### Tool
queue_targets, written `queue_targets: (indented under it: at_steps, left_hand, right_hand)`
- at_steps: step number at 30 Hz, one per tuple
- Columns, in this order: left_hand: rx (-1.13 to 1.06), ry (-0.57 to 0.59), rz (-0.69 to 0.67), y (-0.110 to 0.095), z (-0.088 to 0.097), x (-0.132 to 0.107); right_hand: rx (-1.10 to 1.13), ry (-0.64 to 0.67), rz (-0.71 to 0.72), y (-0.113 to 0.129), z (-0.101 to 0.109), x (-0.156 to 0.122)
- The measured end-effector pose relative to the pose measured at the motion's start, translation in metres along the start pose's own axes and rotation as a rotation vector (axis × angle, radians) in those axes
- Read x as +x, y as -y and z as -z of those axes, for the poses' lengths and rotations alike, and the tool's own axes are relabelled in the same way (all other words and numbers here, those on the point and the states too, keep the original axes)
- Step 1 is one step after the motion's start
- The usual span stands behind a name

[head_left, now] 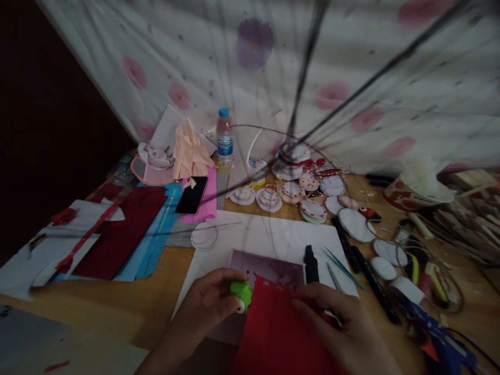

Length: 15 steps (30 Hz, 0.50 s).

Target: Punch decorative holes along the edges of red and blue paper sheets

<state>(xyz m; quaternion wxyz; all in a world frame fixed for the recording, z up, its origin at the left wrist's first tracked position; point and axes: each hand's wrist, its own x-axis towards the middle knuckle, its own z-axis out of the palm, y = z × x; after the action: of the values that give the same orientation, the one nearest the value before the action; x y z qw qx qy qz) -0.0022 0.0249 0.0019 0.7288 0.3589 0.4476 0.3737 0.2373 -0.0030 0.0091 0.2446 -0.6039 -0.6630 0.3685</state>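
My left hand is closed around a small green paper punch clamped on the upper left edge of a red sheet. My right hand lies on the red sheet's right side, fingers pinching it. The sheet's top edge shows small punched notches. Under it lies a pinkish picture on a large white sheet.
A black phone, pink paper, a water bottle and several round paper ornaments sit at the back. Black pens, tweezers, tape rolls and a blue glue gun lie at the right. Dark red and blue sheets lie left.
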Motion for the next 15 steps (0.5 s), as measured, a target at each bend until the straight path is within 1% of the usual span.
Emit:
queue_targets:
  at_steps: [5, 10, 15]
  left_hand:
    - [0.016, 0.010, -0.006, 0.0040, 0.0008, -0.0009]
    - [0.125, -0.023, -0.012, 0.0057, -0.0028, -0.0029]
    - [0.132, -0.049, -0.007, 0.0071, -0.0064, -0.0012]
  right_hand:
    - [0.016, -0.015, 0.014, -0.0010, -0.0011, -0.0016]
    - [0.019, -0.004, 0.043, 0.0017, -0.0012, -0.0012]
    - [0.019, 0.005, 0.007, 0.0031, -0.0034, -0.0008]
